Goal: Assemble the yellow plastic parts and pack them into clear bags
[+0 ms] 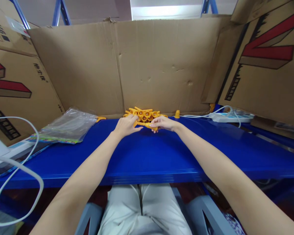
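A slim yellow plastic piece (144, 124) with a ribbed middle lies level between my two hands, just above the blue tabletop. My right hand (163, 123) pinches its right end between thumb and fingers. Around its left end, my left hand (127, 125) is closed, with the thumb below; some of its fingers are hidden. Right behind the hands is a pile of yellow plastic parts (147, 114), several with round open cups facing me. A single yellow cap-like part (177, 114) stands upright to the right of the pile.
A cardboard wall (166, 65) closes off the back of the blue table (147, 156). Clear plastic bags (71, 125) lie at left, near another yellow part (101, 119). At right sits a white power strip (231, 117) with cables. A white cable (40, 182) loops at front left.
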Tool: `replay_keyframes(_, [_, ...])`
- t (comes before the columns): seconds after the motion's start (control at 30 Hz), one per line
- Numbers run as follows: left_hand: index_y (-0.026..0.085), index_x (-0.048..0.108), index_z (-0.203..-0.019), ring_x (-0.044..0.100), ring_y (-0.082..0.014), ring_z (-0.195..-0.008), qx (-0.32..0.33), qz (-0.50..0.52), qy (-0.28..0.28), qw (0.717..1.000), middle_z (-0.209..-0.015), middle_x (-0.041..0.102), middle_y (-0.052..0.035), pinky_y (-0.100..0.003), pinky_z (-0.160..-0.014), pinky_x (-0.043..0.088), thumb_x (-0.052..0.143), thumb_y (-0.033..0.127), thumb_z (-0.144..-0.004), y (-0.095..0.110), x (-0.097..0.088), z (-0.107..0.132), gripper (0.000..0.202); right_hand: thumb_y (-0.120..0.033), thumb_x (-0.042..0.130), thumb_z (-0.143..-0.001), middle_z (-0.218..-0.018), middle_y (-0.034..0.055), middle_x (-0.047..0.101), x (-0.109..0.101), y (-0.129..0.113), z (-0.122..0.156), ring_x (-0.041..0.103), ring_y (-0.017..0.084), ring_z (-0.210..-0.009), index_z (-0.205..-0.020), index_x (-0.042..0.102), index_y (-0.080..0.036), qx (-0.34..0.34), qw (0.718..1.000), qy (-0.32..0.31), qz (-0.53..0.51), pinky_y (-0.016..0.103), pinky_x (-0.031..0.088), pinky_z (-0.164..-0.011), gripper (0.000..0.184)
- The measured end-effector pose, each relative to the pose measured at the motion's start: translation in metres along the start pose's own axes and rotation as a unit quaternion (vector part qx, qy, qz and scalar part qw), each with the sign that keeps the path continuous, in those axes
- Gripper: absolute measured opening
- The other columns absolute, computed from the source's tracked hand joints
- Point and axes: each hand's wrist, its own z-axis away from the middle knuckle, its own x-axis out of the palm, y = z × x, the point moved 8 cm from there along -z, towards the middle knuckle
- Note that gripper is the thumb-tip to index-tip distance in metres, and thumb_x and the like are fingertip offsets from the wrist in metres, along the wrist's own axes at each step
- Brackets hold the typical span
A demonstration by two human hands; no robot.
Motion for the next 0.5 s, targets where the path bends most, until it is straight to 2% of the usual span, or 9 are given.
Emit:
replay_keyframes(0.17, [0.017,0.057,-0.097,0.062,-0.0212,-0.088,-0.004,0.016,-0.005,1.000,-0.098,0.064,-0.0091,-0.026,-0.066,0.045,0.060,0.049,-0.079,-0.001,0.000,-0.001,0.036,-0.040,0.079,-0.060,-0.063,0.0018,0.066,0.000,0.006,-0.002,0.061,0.011,-0.058,-0.070,0.066,-0.015,0.006,0.999,-0.001,-0.043,0.024,0.047,-0.058,0.030])
replay_keyframes(0.27, [0.019,0.055,-0.109,0.061,-0.0230,-0.095,-0.026,0.053,-0.019,0.998,-0.109,0.062,-0.0101,-0.029,-0.074,0.047,0.061,0.051,-0.078,-0.007,0.006,0.000,0.045,-0.036,0.079,-0.061,-0.063,0.0020,0.066,-0.005,0.008,-0.006,0.060,0.010,-0.055,-0.069,0.064,-0.014,-0.002,0.997,0.045,-0.068,0.023,0.047,-0.055,0.028])
replay_keyframes(0.33, [0.021,0.044,-0.128,0.059,-0.0250,-0.105,-0.040,0.100,-0.031,0.994,-0.125,0.055,-0.0115,-0.032,-0.081,0.047,0.062,0.054,-0.075,-0.011,0.011,0.002,0.064,-0.032,0.078,-0.063,-0.064,0.0017,0.065,-0.016,0.006,-0.007,0.058,0.009,-0.052,-0.069,0.062,-0.014,-0.028,0.988,0.123,-0.089,0.023,0.047,-0.054,0.025])
replay_keyframes(0.4, [0.023,0.028,-0.141,0.053,-0.0266,-0.116,-0.030,0.149,-0.047,0.987,-0.139,0.044,-0.0123,-0.035,-0.088,0.046,0.064,0.054,-0.073,-0.009,0.017,0.003,0.083,-0.029,0.077,-0.065,-0.065,0.0013,0.065,-0.034,0.000,-0.003,0.058,0.009,-0.051,-0.071,0.060,-0.015,-0.057,0.966,0.226,-0.109,0.023,0.048,-0.054,0.022])
replay_keyframes(0.43, [0.023,0.024,-0.143,0.050,-0.0267,-0.120,-0.021,0.169,-0.057,0.984,-0.143,0.041,-0.0122,-0.036,-0.090,0.045,0.064,0.052,-0.074,-0.007,0.020,0.004,0.086,-0.027,0.076,-0.066,-0.066,0.0011,0.065,-0.044,-0.003,0.001,0.059,0.009,-0.051,-0.072,0.059,-0.015,-0.072,0.951,0.277,-0.120,0.024,0.049,-0.055,0.021])
replay_keyframes(0.5, [0.022,0.032,-0.141,0.051,-0.0259,-0.120,-0.007,0.193,-0.085,0.977,-0.141,0.045,-0.0118,-0.035,-0.091,0.045,0.061,0.047,-0.077,-0.004,0.027,0.004,0.075,-0.026,0.073,-0.069,-0.069,0.0005,0.065,-0.062,-0.010,0.010,0.062,0.011,-0.055,-0.076,0.056,-0.017,-0.104,0.915,0.362,-0.147,0.025,0.051,-0.058,0.020])
